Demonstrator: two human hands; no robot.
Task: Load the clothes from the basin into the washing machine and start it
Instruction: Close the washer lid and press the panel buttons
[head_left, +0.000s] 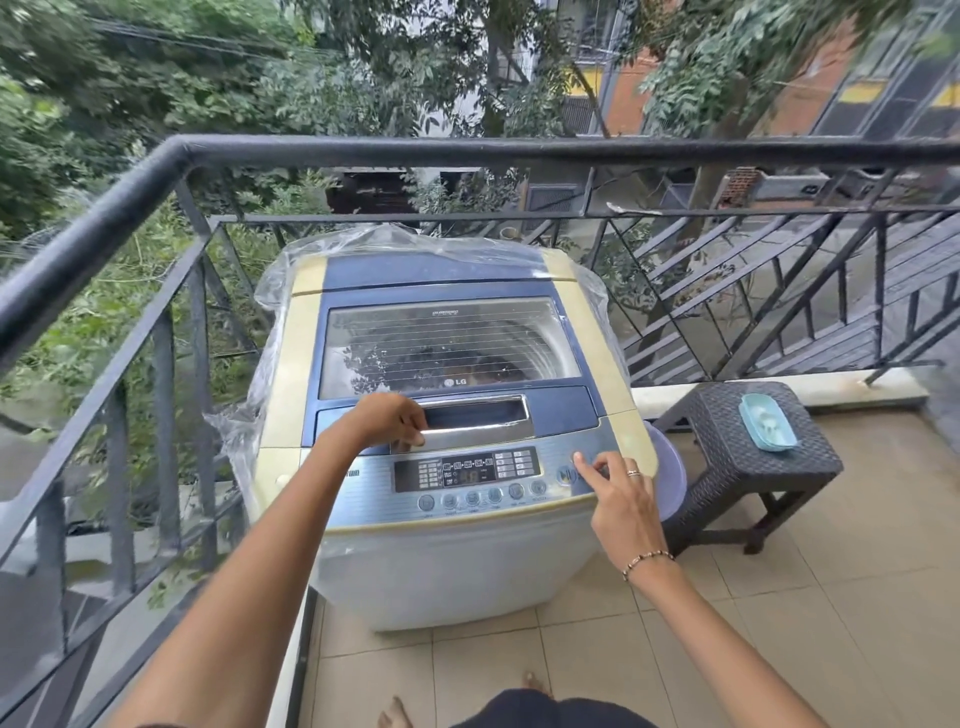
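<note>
The LG top-loading washing machine (447, 415) stands on the tiled balcony floor against the black railing (156, 218), a clear plastic sheet (415, 244) bunched over its back. Its glass lid (449, 348) is shut, and dark shapes below the glass may be clothes, though reflections blur them. The left hand (387, 418) rests at the lid's silver handle (475, 421), grip loosely curled with fingertips on the handle's left end. The right hand (615, 493) has its grip released, forefinger touching a button at the right end of the control panel (467, 475). The lilac basin (667, 475) sits between the machine and a dark wicker stool (748, 467), which carries a blue soap dish (768, 421).
</note>
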